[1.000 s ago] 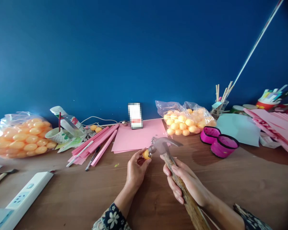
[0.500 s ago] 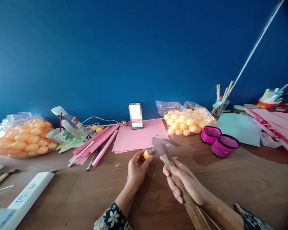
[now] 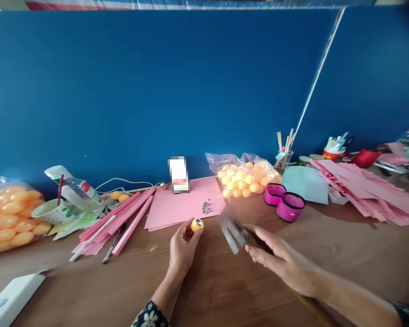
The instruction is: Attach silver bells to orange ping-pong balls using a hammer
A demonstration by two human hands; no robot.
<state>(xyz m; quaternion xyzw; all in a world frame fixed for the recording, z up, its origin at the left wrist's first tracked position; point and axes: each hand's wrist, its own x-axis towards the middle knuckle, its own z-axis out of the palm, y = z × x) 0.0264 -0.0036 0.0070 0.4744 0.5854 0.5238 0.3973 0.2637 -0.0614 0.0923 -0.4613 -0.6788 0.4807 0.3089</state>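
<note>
Between the fingertips of my left hand (image 3: 181,255) is an orange ping-pong ball (image 3: 197,225), with something small, dark and shiny on its top. My right hand (image 3: 286,261) is wrapped around the wooden handle of a claw hammer (image 3: 232,230), its head slightly blurred and its claw pointing down toward the table. The hammer head is to the right of the ball, apart from it. Beyond my hands, several small silvery metal bits (image 3: 206,208) lie on pink paper (image 3: 170,204).
A bag of orange balls (image 3: 240,177) sits behind the hammer; another bag (image 3: 12,213) is far left. Pink strips (image 3: 116,218), a plastic bottle (image 3: 75,190) and a paper cup (image 3: 51,212) are left. Magenta bands (image 3: 291,208) and a stack of pink paper (image 3: 368,190) are right.
The hammer has swung away from the ball to the right, and its head has turned claw-down. My left hand still holds the ball. The view has shifted right and up.
</note>
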